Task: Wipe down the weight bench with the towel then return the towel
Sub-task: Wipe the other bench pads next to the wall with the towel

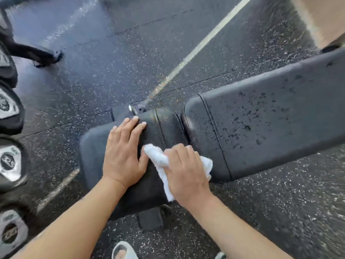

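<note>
Looks like the wiping step is underway, on the seat pad. The right hand (pixel 186 172) is closed down over the bunched white towel (pixel 158 159), pressing it onto the weight bench (pixel 261 131) near the gap between seat and back pad. The left hand (pixel 123 152) lies flat and open on the seat, holding nothing, just bracing. Next I'd guess the towel has to sweep right along the long back pad, which looks black, worn and speckled with dark marks.

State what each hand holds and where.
The right hand grips the white towel around its bunched middle, pressing it on the seat pad. The left hand lies flat, holding nothing.
</note>
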Demonstrator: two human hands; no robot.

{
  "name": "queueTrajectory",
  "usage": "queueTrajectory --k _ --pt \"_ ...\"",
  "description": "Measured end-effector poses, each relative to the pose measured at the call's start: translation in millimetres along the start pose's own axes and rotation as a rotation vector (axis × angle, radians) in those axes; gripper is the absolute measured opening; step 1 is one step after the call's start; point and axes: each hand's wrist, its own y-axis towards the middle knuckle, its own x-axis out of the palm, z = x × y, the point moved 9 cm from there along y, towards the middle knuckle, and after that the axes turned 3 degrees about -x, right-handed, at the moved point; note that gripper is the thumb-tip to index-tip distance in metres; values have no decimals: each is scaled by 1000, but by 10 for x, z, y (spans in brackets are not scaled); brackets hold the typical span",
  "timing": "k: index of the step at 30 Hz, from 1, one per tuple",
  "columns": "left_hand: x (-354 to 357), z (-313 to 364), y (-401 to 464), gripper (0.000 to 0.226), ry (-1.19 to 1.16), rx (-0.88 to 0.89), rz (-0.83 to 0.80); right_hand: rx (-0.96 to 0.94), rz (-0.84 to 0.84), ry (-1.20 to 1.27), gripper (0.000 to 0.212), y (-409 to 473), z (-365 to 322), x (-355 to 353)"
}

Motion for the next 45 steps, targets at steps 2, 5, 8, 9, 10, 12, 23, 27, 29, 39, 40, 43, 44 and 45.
queueTrajectory --k 2,5,8,9,10,12,23,27,29,39,40,43,44,45 --pt "-11 2 -7 63 11 -5 -1 -46 -18 17 10 -168 0 -16" --pt "-10 -2 -10 63 -6 -8 -4 -43 -21 -1 14 -29 25 19" --pt "-5 -24 -19 64 -18 -13 -3 6 -1 -18 19 398 65 103" --pt "-10 -23 -13 66 -24 -12 2 40 16 -19 21 581 88 130" --pt "-11 -26 2 68 -27 -17 7 81 28 -15 22 760 116 160" --pt "9 -63 5 72 -34 -34 6 135 17 -28 22 1022 137 238" --pt "-4 -80 -23 72 -74 -41 9 113 -33 -68 31 1142 105 277" --pt "-20 -98 -41 71 -53 -75 -1 30 -61 -90 27 1352 113 360" --pt "-61 -128 -67 68 -13 -135 13 16 -137 -147 19 1603 93 510" --pt "-60 124 -974 56 -128 -539 94 -285 -173 -66 18 282 -328 192" --pt "-58 185 -1054 54 -146 -536 91 -311 -216 -39 18 26 -333 132" --pt "-137 296 -999 54 -137 -504 97 -361 -332 28 13 -413 -195 -87" --pt "-159 335 -898 55 -137 -490 95 -350 -340 47 10 -425 -92 -196" --pt "-171 385 -760 55 -140 -473 94 -323 -321 65 8 -392 27 -331"
